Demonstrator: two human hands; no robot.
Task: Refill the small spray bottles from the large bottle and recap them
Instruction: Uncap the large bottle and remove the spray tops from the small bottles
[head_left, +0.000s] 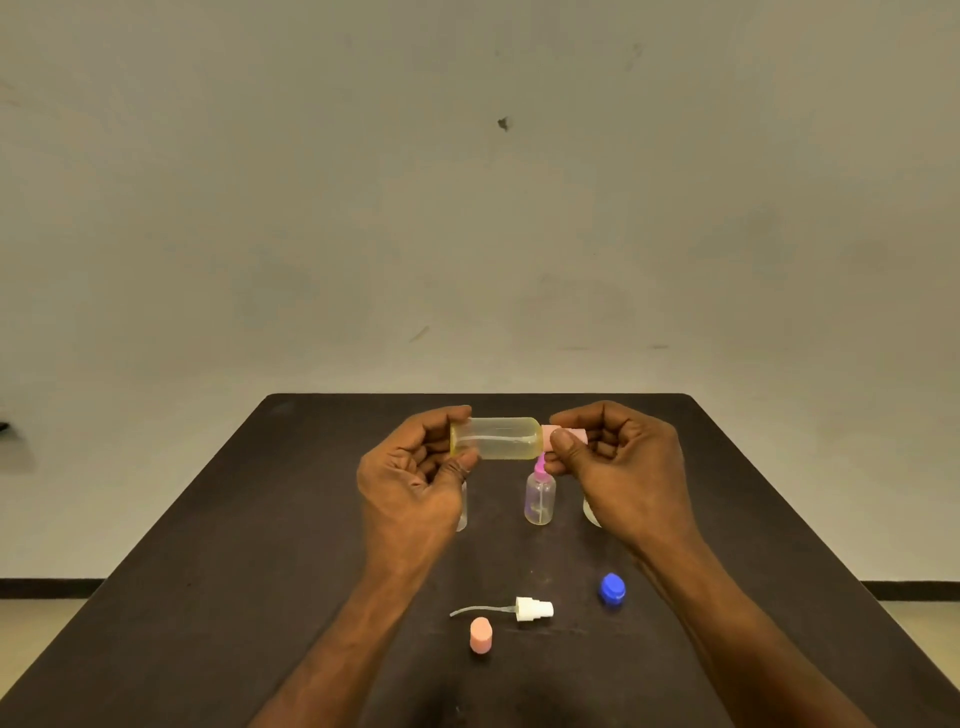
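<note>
My left hand (415, 478) holds the base of a small clear spray bottle (498, 439) that lies on its side above the table, with yellowish liquid in it. My right hand (618, 467) pinches the pink cap (563, 434) at its right end. Below them a second small bottle with a pink sprayer (540, 496) stands upright. Part of another clear bottle (461, 506) shows behind my left hand. A pale container (591, 512) is mostly hidden behind my right hand.
On the dark table (260, 545), near me, lie a white spray head with its tube (532, 609), an orange-pink cap (480, 635) and a blue cap (612, 590). A pale wall stands behind the table's far edge.
</note>
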